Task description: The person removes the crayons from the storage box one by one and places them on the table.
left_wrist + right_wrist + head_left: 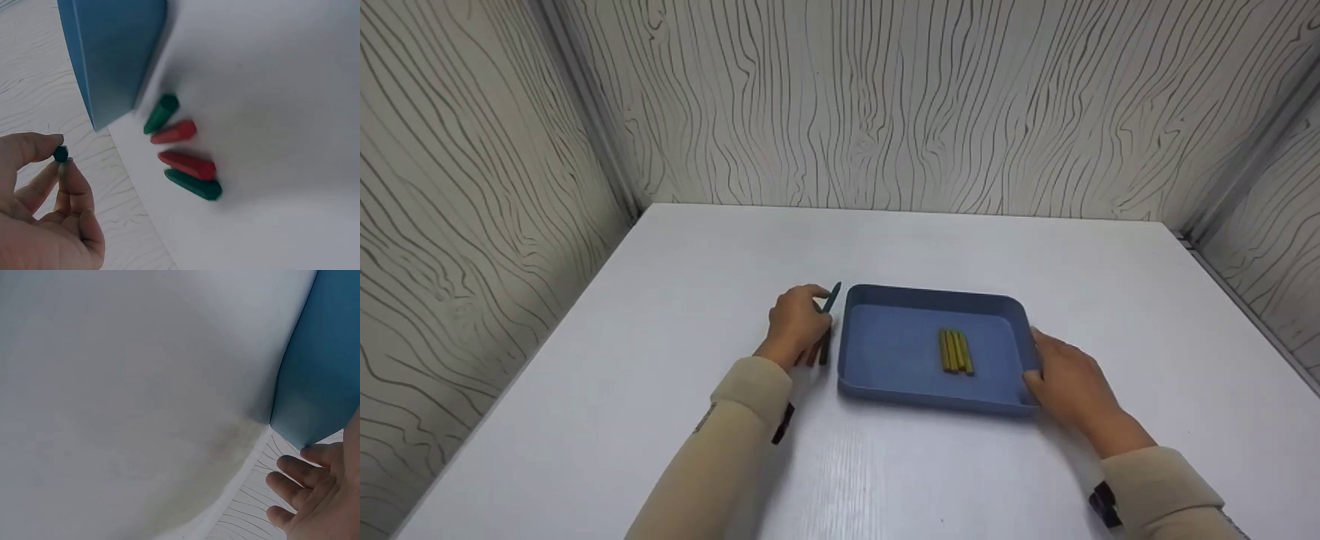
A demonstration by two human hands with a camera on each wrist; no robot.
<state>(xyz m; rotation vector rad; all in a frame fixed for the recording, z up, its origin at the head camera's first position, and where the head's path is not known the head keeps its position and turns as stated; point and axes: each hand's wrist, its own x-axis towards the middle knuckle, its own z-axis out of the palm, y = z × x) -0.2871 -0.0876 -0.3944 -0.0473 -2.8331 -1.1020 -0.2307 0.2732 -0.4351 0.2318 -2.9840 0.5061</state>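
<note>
My left hand [799,319] pinches a dark blue-green crayon [832,296] between thumb and fingertips, just left of the blue tray [885,341]. In the left wrist view the crayon's six-sided end [61,153] faces the camera. Below that hand, two red crayons [187,164] and two green crayons [194,184] lie apart on the table beside the tray. Inside the tray, right of its middle, several yellow-green crayons [952,351] lie side by side. My right hand [1072,382] holds the tray's right wall, thumb at the rim and fingers outside; the right wrist view hides the thumb.
The white table [622,375] carries the tray near its middle. Panels with a wood-grain pattern [870,105] stand behind it and at both sides. The table's far edge runs along the back panel.
</note>
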